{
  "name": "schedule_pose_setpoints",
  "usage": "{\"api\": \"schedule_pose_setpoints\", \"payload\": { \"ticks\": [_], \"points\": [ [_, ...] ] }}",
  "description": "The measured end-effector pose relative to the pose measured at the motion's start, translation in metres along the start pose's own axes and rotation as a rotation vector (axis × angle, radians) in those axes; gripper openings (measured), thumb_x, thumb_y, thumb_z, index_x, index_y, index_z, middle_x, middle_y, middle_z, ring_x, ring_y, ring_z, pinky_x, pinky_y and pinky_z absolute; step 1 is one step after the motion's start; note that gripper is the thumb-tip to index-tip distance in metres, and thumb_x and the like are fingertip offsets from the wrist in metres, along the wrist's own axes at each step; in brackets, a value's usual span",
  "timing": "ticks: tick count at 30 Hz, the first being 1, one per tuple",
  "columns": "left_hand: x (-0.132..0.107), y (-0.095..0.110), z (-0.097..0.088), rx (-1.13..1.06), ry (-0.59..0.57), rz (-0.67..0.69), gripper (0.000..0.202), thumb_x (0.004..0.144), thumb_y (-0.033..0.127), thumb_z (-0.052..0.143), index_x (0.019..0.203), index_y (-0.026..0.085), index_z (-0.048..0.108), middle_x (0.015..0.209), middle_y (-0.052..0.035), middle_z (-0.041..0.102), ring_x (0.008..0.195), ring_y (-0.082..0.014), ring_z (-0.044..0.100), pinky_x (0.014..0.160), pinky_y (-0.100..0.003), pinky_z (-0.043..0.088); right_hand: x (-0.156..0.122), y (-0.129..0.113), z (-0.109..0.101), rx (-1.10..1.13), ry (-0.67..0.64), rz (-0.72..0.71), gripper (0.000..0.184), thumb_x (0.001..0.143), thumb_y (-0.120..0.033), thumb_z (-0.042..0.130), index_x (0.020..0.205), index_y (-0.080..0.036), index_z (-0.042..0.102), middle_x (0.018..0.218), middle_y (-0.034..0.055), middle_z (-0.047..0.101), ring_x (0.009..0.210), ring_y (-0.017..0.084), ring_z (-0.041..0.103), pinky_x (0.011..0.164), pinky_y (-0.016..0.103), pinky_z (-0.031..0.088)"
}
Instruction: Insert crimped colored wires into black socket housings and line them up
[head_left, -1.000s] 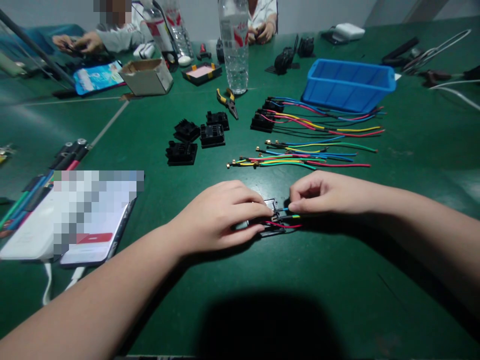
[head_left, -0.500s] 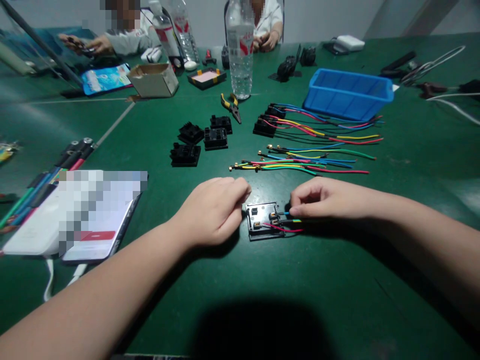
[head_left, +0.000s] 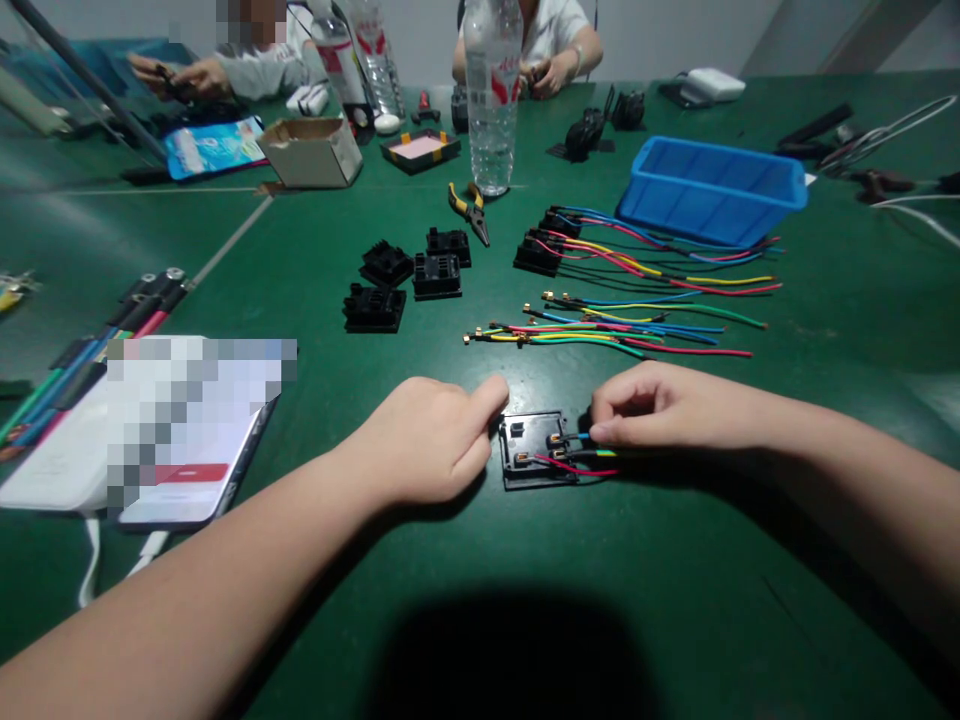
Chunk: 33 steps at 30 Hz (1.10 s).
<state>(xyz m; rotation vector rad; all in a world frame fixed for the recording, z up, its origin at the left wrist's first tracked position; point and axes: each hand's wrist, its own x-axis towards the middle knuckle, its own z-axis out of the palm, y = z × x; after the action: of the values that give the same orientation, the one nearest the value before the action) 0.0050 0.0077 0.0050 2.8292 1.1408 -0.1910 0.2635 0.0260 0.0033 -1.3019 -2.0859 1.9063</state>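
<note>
A black plastic socket panel (head_left: 536, 472) lies flat on the green table between my hands, with brass terminals in its slots. Three wires run out to its right: a blue wire (head_left: 574, 436), a yellow-green wire (head_left: 604, 454) and a red wire (head_left: 583, 471). My left hand (head_left: 439, 440) is closed at the panel's left edge, thumb and index finger against it; the fingertips are partly hidden. With thumb and forefinger my right hand (head_left: 649, 405) pinches the blue wire just right of the panel. The yellow-green and red wires pass below that hand.
Loose terminal wires (head_left: 600, 335) lie beyond my hands, with wired black modules (head_left: 538, 252) behind them. Bare black modules (head_left: 375, 308), pliers (head_left: 471, 215), a water bottle (head_left: 491, 110) and a blue bin (head_left: 709, 195) stand farther off. A phone (head_left: 202, 500) lies left. Two people sit opposite.
The view has shifted slightly, so most things appear a little to the right. My left index finger reaches out straighter along the panel's edge. The right hand keeps its pinch on the blue wire.
</note>
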Motion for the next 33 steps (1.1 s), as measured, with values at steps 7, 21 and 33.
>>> {"api": "schedule_pose_setpoints", "payload": {
  "ticks": [7, 21, 33],
  "points": [
    [0.0007, -0.0001, 0.0007, -0.001, -0.005, -0.024, 0.013, 0.083, 0.020, 0.035, 0.092, 0.021, 0.044, 0.065, -0.0018, 0.061, 0.056, -0.0214, 0.056, 0.056, -0.031, 0.036, -0.0001, -0.0002, 0.0005, -0.008, 0.021, -0.011, 0.036, 0.073, -0.049, 0.069, 0.063, -0.017, 0.058, 0.056, -0.0049, 0.043, 0.053, 0.008, 0.035, 0.049, 0.024, 0.026],
    [0.0008, -0.0019, 0.0027, 0.025, -0.016, -0.062, 0.016, 0.087, 0.023, 0.032, 0.096, 0.020, 0.045, 0.067, -0.0032, 0.064, 0.058, -0.0216, 0.058, 0.056, -0.031, 0.034, -0.0015, -0.0021, 0.0020, -0.001, 0.032, -0.034, 0.034, 0.077, -0.045, 0.066, 0.063, -0.017, 0.057, 0.055, -0.0049, 0.043, 0.051, 0.008, 0.035, 0.047, 0.023, 0.025],
    [0.0003, -0.0012, -0.0021, -0.011, -0.022, -0.054, 0.016, 0.087, 0.022, 0.033, 0.095, 0.020, 0.046, 0.069, -0.0040, 0.065, 0.059, -0.0231, 0.059, 0.055, -0.031, 0.033, -0.0025, 0.0023, -0.0016, -0.052, 0.030, -0.019, 0.033, 0.079, -0.044, 0.065, 0.064, -0.016, 0.057, 0.056, -0.0045, 0.044, 0.052, 0.008, 0.037, 0.048, 0.023, 0.027]
  ]
}}
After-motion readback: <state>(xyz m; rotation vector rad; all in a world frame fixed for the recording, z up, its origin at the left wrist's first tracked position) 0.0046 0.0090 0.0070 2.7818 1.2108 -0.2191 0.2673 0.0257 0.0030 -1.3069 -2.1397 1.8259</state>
